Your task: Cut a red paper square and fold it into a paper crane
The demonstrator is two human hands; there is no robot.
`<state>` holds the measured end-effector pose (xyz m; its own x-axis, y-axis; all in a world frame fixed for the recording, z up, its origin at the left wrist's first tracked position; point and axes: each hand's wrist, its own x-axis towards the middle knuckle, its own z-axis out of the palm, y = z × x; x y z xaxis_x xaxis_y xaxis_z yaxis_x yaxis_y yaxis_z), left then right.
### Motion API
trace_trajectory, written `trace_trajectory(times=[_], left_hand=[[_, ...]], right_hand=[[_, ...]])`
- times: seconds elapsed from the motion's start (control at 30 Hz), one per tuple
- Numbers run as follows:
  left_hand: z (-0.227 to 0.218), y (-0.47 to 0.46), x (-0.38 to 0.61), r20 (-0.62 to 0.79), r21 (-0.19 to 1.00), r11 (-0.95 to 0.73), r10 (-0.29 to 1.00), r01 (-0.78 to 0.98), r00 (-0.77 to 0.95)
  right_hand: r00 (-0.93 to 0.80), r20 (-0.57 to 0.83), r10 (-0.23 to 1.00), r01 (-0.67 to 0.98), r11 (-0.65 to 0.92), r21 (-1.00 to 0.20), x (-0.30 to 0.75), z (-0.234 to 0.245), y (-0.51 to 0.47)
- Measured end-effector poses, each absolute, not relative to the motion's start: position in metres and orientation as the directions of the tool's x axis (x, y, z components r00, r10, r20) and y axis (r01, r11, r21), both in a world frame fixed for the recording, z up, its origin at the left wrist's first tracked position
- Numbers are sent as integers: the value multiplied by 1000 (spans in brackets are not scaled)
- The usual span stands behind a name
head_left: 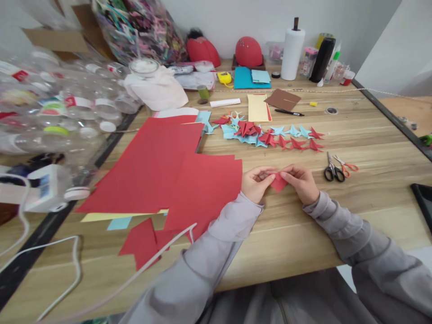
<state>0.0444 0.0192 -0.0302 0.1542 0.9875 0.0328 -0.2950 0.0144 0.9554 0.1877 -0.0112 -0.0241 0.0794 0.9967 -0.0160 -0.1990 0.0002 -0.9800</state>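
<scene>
Between my two hands is a small folded piece of red paper (278, 183), its lower corner pointing toward me. My left hand (257, 182) pinches its left edge between thumb and fingers. On the other side, my right hand (301, 181) pinches the right edge, thumb on top. Large red paper sheets (145, 166) lie left of my left hand. Beyond my hands, red paper cranes (297, 144) and light blue paper cranes (294, 131) are lined up in rows and heaped at the left end. Black-handled scissors (333, 169) and orange-handled scissors (346, 166) rest to the right.
Red paper scraps (145, 245) and a white cable (135, 275) lie at the front left. Many plastic bottles (77, 108) crowd the left side. Farther back are yellow paper (258, 108), brown card (282, 99), a black pen (289, 112) and a white paper roll (292, 54). A dark phone-like object (422, 200) sits at the right edge.
</scene>
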Motion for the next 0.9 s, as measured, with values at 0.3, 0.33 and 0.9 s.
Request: trace_trajectory(times=[0.3,0.33,0.9], left_hand=[[-27,18,43,35,964,15,982,-266,184],[-27,18,43,41,959,21,976,-283,212],[-29,15,41,129,933,-1,934,-359,333]], right_hand=[[108,13,994,-147,29,-989,188,-23,-11],[116,-1,993,-149,16,-989,188,-23,-11],[147,-185,972,-433,-105,-895,188,-22,-8]])
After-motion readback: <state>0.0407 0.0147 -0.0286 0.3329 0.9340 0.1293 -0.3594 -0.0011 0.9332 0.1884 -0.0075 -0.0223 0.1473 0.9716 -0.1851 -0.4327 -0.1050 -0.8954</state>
